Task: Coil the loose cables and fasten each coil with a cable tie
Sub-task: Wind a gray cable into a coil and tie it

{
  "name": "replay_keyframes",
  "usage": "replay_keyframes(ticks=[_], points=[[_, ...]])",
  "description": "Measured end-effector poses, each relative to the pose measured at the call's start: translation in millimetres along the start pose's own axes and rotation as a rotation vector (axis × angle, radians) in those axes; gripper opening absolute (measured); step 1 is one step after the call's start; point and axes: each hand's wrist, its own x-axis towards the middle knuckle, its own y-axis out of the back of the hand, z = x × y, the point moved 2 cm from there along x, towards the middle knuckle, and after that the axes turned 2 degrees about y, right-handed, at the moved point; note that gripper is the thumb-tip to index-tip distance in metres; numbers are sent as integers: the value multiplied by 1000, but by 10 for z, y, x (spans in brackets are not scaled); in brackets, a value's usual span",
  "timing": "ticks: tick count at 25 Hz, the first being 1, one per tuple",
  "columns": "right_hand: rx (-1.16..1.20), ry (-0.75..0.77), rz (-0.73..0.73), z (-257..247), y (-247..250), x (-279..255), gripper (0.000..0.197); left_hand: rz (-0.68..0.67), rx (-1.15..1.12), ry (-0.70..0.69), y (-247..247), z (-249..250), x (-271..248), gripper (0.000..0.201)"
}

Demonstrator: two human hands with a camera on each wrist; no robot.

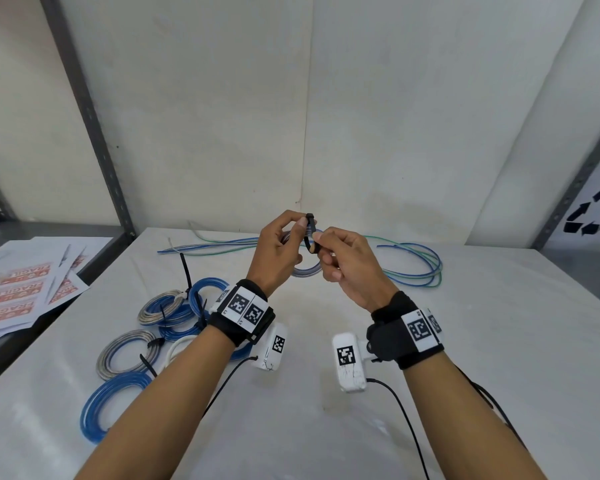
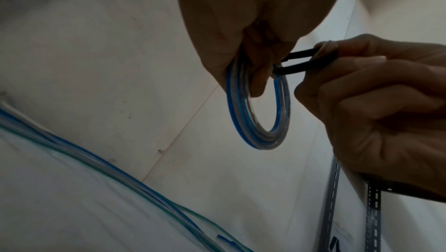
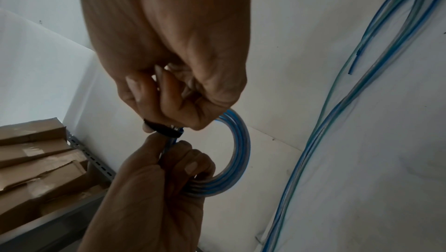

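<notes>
My left hand (image 1: 297, 233) holds a small blue and clear cable coil (image 1: 305, 270) up above the white table (image 1: 326, 427), fingers curled round its top (image 2: 260, 139). A black cable tie (image 1: 310, 233) loops round the coil's strands. My right hand (image 1: 323, 245) pinches the tie's loop (image 2: 301, 65) between thumb and forefinger, right beside the left fingers. The right wrist view shows the tie (image 3: 166, 130) between both hands and the coil (image 3: 239, 141) hanging below. Loose blue and green cables (image 1: 413, 261) lie behind on the table.
Several tied coils (image 1: 174, 313) with black ties lie left of my left forearm. Printed sheets (image 1: 25, 292) cover a lower shelf at the left, beside a grey metal post (image 1: 94, 133). Cardboard boxes (image 3: 36, 157) sit on that shelf. White walls enclose the back.
</notes>
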Motion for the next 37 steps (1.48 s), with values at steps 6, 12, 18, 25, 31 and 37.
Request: replay_keyframes(ticks=[6,12,18,25,31,37], points=[[202,-103,17,2,30,21,33,-65,104,-95,-9,48,7,19],[-188,131,274,36,60,59,27,-141,59,-29,-50,-14,-46,20],[-240,174,245,-17,125,179,15,-239,-79,94,-67,-86,-54,29],[-357,235,345,-66,194,269,16,-392,-92,238,-53,-191,-309,27],[-215,174,341,70,169,288,18,-418,-34,293,-68,-96,-256,28],[-313,199,330,21,156,267,14,-374,26,243,-105,-51,-302,35]])
